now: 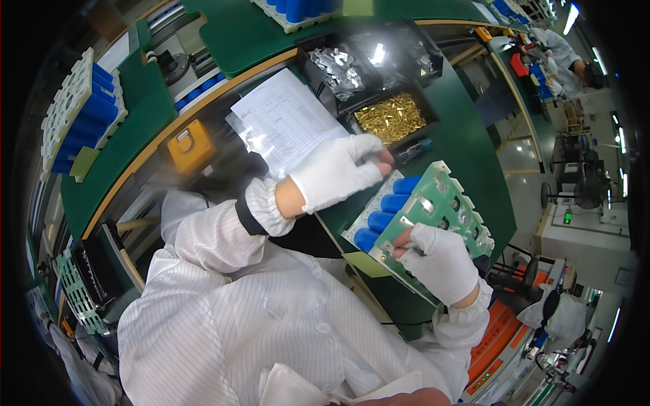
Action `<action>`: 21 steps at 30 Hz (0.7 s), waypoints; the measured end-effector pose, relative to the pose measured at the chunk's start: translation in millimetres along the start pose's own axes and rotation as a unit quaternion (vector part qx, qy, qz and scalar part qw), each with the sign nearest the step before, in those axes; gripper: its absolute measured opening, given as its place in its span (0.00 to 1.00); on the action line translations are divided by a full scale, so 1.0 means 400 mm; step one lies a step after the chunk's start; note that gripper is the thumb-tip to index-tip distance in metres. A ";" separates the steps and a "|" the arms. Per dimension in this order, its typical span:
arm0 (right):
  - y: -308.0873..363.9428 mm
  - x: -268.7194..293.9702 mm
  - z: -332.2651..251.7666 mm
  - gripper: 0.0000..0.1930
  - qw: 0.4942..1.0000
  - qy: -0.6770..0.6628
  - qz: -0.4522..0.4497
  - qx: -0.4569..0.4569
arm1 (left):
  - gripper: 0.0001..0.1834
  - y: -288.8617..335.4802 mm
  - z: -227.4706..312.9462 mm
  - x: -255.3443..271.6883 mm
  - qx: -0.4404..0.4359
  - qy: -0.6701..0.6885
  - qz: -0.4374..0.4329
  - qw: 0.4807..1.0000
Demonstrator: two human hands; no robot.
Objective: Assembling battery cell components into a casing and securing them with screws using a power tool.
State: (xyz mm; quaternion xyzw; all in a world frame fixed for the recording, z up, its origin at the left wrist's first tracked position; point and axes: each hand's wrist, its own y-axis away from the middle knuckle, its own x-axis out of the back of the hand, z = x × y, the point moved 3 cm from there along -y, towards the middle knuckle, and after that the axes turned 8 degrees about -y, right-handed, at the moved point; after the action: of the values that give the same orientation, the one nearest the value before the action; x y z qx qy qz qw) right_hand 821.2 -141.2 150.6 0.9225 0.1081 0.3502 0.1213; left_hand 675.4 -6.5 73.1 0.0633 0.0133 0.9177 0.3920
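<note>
A battery pack [384,211] stands tilted on the green bench, its blue cylindrical cells held between a pale plastic holder and a green perforated plate [447,196] with metal tabs. My right hand [443,264], in a white glove with bare fingertips, is at the plate's near left corner, thumb and finger pinched together. Anything between those fingertips is too small to make out. In a matching glove, my left hand [338,172] hovers between the paper and the pack, fingers curled inward. What it may hold is hidden. Just beyond it sits a black bin of brass screws [391,116].
Black bins of metal strips [338,71] stand behind the screws. A printed sheet [284,122] lies at left, near a yellow tape measure [191,145]. Another blue-cell pack [91,111] stands far left. A dark-handled tool [414,150] lies beside the screw bin. A co-worker [558,57] is at upper right.
</note>
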 end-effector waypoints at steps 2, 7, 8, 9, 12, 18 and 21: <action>0.001 -0.013 0.017 0.04 1.000 -0.001 0.000 -0.002 | 0.10 -0.015 -0.027 0.008 -0.018 -0.045 0.014 0.999; -0.012 -0.020 0.008 0.05 0.986 0.140 0.022 0.087 | 0.10 -0.070 -0.072 -0.001 -0.029 -0.137 0.041 0.989; -0.017 -0.017 0.010 0.05 0.986 0.141 0.023 0.087 | 0.10 -0.090 -0.071 -0.003 -0.069 -0.233 0.058 0.968; -0.021 -0.011 0.007 0.06 0.977 0.155 0.054 0.135 | 0.11 -0.112 -0.068 -0.008 -0.110 -0.326 0.075 0.936; -0.028 0.001 0.013 0.08 0.970 0.110 0.123 0.178 | 0.12 -0.183 -0.073 -0.024 -0.113 -0.393 0.083 0.909; -0.036 0.021 0.018 0.12 0.964 0.016 0.206 0.165 | 0.12 -0.306 -0.114 -0.082 -0.103 -0.573 -0.023 0.813; -0.037 0.024 0.024 0.12 0.962 0.021 0.213 0.168 | 0.10 -0.312 -0.100 -0.086 -0.111 -0.569 -0.039 0.814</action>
State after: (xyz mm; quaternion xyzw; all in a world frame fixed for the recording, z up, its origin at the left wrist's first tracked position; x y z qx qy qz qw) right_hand 832.8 -126.0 145.1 0.9239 -0.0311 0.3636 -0.1148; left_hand 783.6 56.0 20.7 0.5298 -0.3114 0.6972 0.3691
